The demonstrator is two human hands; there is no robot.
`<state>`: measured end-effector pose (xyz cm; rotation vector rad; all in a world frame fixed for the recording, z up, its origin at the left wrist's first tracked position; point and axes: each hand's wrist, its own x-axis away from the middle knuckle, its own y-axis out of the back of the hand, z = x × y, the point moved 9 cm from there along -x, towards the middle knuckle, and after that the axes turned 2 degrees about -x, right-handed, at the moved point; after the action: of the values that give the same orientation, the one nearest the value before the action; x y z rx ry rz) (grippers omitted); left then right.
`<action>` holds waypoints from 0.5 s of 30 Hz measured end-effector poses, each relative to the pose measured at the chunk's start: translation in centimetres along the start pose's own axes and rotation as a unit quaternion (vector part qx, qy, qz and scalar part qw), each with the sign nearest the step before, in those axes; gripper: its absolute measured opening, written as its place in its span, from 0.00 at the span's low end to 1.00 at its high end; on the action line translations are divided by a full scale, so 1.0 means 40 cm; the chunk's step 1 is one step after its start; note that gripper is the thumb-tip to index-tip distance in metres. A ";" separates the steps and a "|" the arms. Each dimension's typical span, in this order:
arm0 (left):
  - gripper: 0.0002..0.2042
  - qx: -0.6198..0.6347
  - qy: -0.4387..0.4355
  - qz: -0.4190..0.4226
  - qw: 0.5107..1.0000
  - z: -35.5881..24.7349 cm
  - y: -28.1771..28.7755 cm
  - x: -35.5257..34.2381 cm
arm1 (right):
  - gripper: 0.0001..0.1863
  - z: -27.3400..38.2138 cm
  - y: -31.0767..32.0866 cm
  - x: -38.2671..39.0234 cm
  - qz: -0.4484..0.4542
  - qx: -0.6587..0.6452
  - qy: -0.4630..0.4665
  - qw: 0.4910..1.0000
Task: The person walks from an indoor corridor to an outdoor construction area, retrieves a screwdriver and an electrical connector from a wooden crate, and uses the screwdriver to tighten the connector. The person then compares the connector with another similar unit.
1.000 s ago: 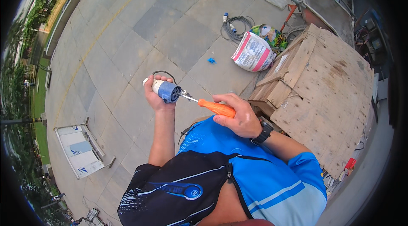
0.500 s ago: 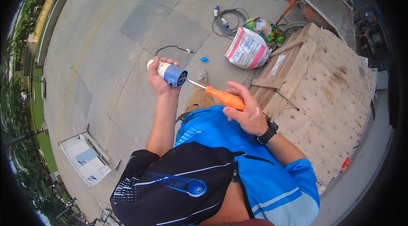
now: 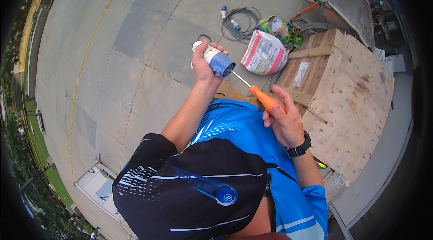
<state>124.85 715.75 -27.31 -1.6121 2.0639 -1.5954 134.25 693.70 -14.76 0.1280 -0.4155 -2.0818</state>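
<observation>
My left hand (image 3: 203, 70) is wrapped round a blue and white industrial plug (image 3: 221, 64), its open blue end tilted toward my right hand. Fingers of my right hand (image 3: 291, 127) hold the orange handle of a screwdriver (image 3: 266, 98), the thumb resting along it and the index finger partly stretched out. The screwdriver's metal shaft enters the plug's open end; its tip is hidden inside. Behind the plug's white end a short loop of dark cable (image 3: 204, 36) shows; whether it joins the plug I cannot tell.
Beyond the hands lie a coiled grey cable (image 3: 244, 10) with blue and white connectors, a white and pink sack (image 3: 264, 55) and a colourful bag (image 3: 277, 27). A large wooden crate (image 3: 356, 100) stands at the right, a wheelbarrow (image 3: 345, 3) behind it. White panels (image 3: 96, 183) lie lower left.
Both hands, with the plug and screwdriver, sit farther right in the picture as the view shifts. The screwdriver shaft slopes more steeply. The small blue scrap on the ground is now out of sight.
</observation>
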 end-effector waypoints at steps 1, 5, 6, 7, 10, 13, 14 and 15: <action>0.11 0.002 0.009 0.010 1.000 -0.004 -0.004 -0.017 | 0.19 -0.017 -0.013 -0.010 0.015 -0.066 -0.059 0.996; 0.11 0.002 0.026 0.029 0.999 -0.016 -0.037 -0.074 | 0.19 -0.072 -0.084 -0.017 0.074 -0.324 -0.272 0.903; 0.11 -0.004 0.026 0.026 0.999 -0.021 -0.044 -0.082 | 0.19 -0.020 -0.050 -0.054 0.046 -0.082 -0.116 0.989; 0.11 -0.004 0.040 0.036 0.999 -0.017 -0.045 -0.091 | 0.19 0.053 -0.053 -0.070 0.014 0.169 0.049 0.984; 0.11 0.007 0.072 0.055 0.996 -0.023 -0.052 -0.115 | 0.19 0.116 -0.079 -0.083 -0.052 0.348 0.210 0.912; 0.11 0.034 0.082 0.037 0.995 -0.026 -0.061 -0.107 | 0.17 0.099 -0.050 -0.102 -0.103 0.206 0.146 0.962; 0.11 0.032 0.084 0.027 0.996 -0.020 -0.060 -0.106 | 0.17 0.087 -0.041 -0.103 -0.119 0.149 0.111 0.975; 0.11 0.031 0.086 0.018 0.996 -0.016 -0.058 -0.106 | 0.17 0.035 -0.031 -0.104 -0.134 -0.004 0.012 0.991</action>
<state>127.91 719.55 -27.43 -1.4566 2.0860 -1.8251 135.03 698.14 -14.18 0.2134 -0.3912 -2.3431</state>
